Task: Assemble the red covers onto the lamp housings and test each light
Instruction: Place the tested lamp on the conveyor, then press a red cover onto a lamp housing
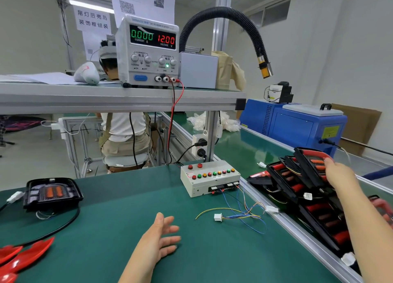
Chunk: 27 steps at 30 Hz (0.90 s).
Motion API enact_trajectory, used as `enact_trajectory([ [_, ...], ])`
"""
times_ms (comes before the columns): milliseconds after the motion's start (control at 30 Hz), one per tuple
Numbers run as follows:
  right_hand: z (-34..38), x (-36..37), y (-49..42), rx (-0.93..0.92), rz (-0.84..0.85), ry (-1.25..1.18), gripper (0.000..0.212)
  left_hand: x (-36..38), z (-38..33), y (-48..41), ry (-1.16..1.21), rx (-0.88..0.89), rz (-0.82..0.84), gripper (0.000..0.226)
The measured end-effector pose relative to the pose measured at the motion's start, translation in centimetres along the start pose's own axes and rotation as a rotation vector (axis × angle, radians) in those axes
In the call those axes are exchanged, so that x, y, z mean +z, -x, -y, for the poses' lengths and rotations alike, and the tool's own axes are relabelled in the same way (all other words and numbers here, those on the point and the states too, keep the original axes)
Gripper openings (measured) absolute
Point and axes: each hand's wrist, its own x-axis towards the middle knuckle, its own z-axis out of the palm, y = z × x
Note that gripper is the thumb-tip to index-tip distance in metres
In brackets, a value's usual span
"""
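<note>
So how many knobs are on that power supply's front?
4 on the power supply, in a row below the readouts: coarse current, fine current, coarse voltage, fine voltage. None look hidden.

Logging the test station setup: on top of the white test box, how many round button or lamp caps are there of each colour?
Red caps: 5
Green caps: 3
Yellow-orange caps: 3
Total: 11 caps on the white test box

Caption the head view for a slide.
Right hand at a stacked housing; left hand open over the green bench.
</note>
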Motion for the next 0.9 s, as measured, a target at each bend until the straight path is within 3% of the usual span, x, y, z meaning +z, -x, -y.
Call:
enact_trajectory([
  [67, 0.3, -0.1, 0.8, -0.102, 0.014, 0.039, 0.086, 0.1, -0.1, 0.1, 0.008, -0.003, 0.000, 0.049],
  [167, 0.6, -0.2, 1.8, -0.210, 0.136, 0.144, 0.098, 0.2, -0.2, 0.1, 0.021, -0.014, -0.010, 0.049],
  [400, 1.5, 0.1, 0.0, -0.166, 0.127, 0.068, 0.067, -0.3, -0.5, 0.4, 0.054, -0.047, -0.080, 0.047],
  [533, 1.9, 0.9, 0.5, -0.191, 0.015, 0.008, 0.078, -0.8, -1.1, 0.8, 0.078, -0.077, -0.147, 0.043],
  [633, 2.1, 2.1, 2.2, -0.365, -0.044, -0.129, 0.080, -1.1, -1.5, 0.9, 0.118, -0.103, -0.192, 0.040],
  [767, 5.4, 4.8, 9.7, -0.771, -0.245, -0.213, 0.052, -1.9, -1.5, 0.3, 0.082, -0.023, -0.286, 0.026],
  [833, 7.1, 7.0, 15.9, -1.009, -0.203, -0.212, 0.047, -2.5, -1.9, -0.2, 0.068, 0.036, -0.334, 0.019],
  [900, 8.1, 9.9, 22.0, -1.129, -0.019, -0.200, 0.033, -3.5, -2.8, -1.1, 0.063, 0.094, -0.379, 0.030],
])
